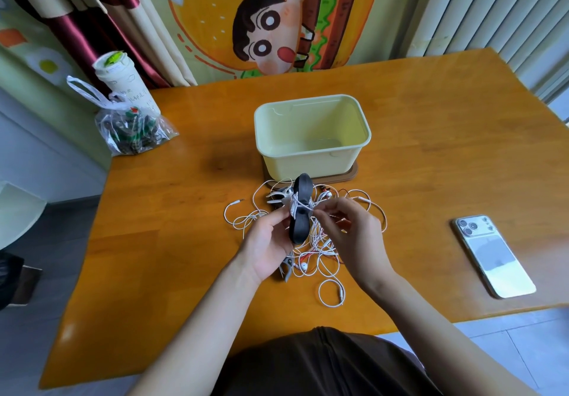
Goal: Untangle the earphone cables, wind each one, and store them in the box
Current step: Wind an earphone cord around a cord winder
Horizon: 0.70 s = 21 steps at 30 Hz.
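Left hand (267, 243), right hand (354, 237) pinch one tangle (320, 249).

One black holder (301, 211) between the left hand (266, 248) and right hand (354, 235); one box (308, 164) beyond. One phone (495, 257) rightward, one bag (132, 131), one cup (120, 78) leftward; cables (331, 291) too tangled to count.

A honey-coloured wooden table (184, 257) stands before a bright cartoon tapestry (277, 26) of a wide-eyed boy. Maroon and cream curtains (101, 26) hang at the left and a pale pleated curtain (492, 4) at the right. Soft daylight falls across the grey floor tiles (508, 352).
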{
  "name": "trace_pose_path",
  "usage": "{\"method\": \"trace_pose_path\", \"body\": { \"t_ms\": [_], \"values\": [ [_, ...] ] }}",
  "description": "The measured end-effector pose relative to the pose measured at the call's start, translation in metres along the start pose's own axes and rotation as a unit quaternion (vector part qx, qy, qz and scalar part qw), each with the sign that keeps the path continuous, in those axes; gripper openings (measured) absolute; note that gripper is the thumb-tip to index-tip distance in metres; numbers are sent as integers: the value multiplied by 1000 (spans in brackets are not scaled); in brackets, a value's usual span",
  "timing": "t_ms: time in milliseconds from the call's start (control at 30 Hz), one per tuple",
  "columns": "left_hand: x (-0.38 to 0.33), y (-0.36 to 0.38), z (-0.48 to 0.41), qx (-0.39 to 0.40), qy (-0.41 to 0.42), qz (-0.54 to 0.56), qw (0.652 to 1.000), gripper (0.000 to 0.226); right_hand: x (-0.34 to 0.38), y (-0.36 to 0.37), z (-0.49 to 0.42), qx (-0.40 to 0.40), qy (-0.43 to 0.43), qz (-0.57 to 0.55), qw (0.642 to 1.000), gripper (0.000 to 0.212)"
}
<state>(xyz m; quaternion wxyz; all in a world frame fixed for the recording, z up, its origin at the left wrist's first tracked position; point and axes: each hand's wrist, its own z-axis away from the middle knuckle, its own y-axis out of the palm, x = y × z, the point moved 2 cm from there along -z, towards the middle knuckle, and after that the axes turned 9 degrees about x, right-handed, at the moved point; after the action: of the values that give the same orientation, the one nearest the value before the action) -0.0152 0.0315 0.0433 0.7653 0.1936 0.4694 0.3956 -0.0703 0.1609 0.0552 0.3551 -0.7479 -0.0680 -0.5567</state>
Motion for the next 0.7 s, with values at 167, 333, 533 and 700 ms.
{"method": "trace_pose_path", "body": {
  "t_ms": [167, 333, 533, 700],
  "values": [
    [-2, 2, 3, 8, -9, -29, 1000, 22, 1, -2, 0, -8, 6, -11, 1000, 7],
    [-4, 7, 7, 17, -10, -54, 998, 26, 7, -3, 0, -30, 43, -117, 992, 11],
    [-2, 12, 5, 16, -25, -42, 999, 22, 9, -5, -2, -47, 67, -289, 954, 8],
    [2, 17, 3, -13, -29, -9, 999, 22, 7, -2, -3, -75, 97, -357, 926, 7]
  ]
}}
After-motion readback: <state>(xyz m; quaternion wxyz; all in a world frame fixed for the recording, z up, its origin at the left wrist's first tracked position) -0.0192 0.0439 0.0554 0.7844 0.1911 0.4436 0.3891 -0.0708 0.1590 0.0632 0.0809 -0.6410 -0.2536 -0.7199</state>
